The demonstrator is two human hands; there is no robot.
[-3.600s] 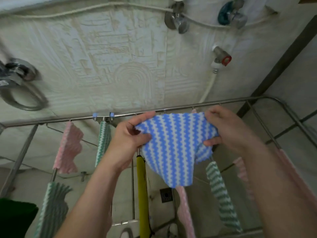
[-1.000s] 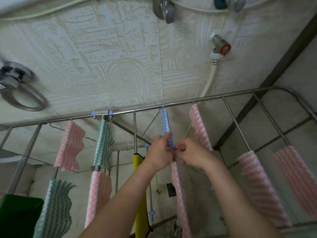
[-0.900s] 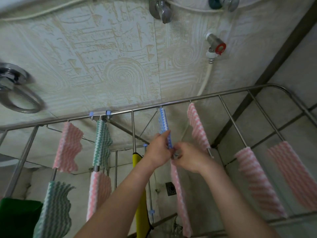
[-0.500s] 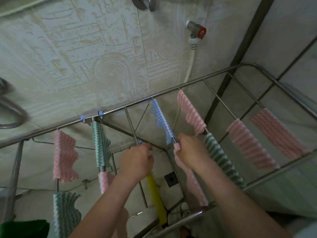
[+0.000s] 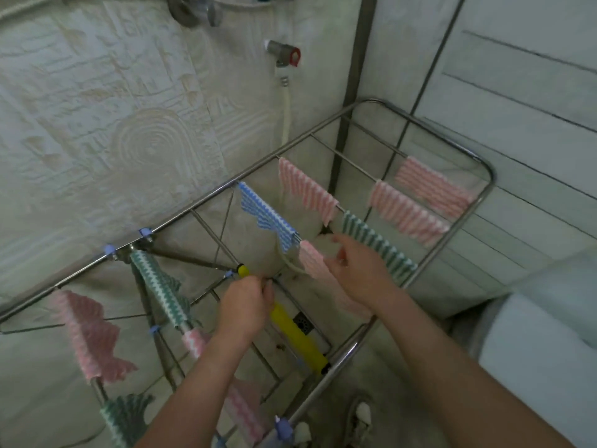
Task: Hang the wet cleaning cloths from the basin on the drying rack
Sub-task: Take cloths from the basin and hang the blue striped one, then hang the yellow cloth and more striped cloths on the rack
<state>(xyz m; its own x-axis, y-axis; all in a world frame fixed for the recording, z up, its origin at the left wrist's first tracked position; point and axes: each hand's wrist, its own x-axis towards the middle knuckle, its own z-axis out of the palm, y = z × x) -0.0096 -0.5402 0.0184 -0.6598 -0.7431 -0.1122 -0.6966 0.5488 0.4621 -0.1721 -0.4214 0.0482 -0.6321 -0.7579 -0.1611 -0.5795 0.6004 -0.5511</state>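
The blue-and-white striped cloth (image 5: 268, 218) hangs folded over a rail of the steel drying rack (image 5: 486, 176), with nothing holding it. My right hand (image 5: 355, 270) hovers just right of that rail with relaxed fingers, beside a pink cloth (image 5: 311, 258) on the same rail, and grips nothing. Over the yellow sleeve (image 5: 297, 334) of a lower bar, my left hand (image 5: 245, 305) hangs with loosely curled, empty fingers. The basin is out of view.
Several pink and green striped cloths fill the other rails, such as a pink one (image 5: 307, 189) and a green one (image 5: 378, 244). A tap with a red handle (image 5: 287, 56) and its hose sit on the wall behind. A white rounded object (image 5: 533, 350) stands at right.
The blue cloth was draped over the rail and both hands let go of it. Both hands have drawn back toward me, and my view has swung right and down.
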